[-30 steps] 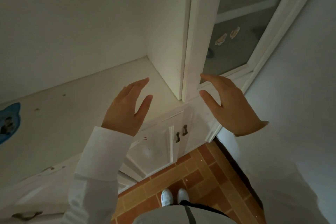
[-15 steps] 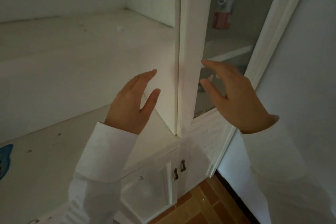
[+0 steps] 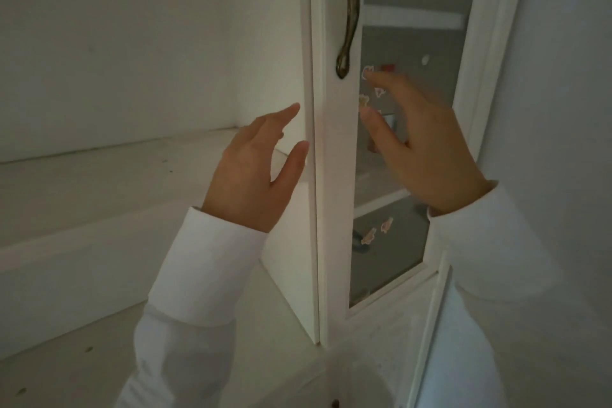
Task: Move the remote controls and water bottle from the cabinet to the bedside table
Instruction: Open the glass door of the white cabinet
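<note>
- Two hands, both empty in the head view: our left hand [image 3: 255,172] hovers left of the cabinet door [image 3: 337,175], our right hand [image 3: 427,146] right of its frame, each grip loose and spread.
- We should take the bronze handle [image 3: 347,10] above and swing the door gently.
- Remotes and bottle: not identifiable; dim shapes behind the glass [image 3: 410,43].

One camera only, worn on the head, facing forward and slightly down, very close to a white cabinet [image 3: 337,175]. Both hands sit mid-frame: the left hand [image 3: 255,172] before the open shelf [image 3: 116,169], the right hand [image 3: 427,146] before the glass door [image 3: 397,242], the frame post between them.
</note>
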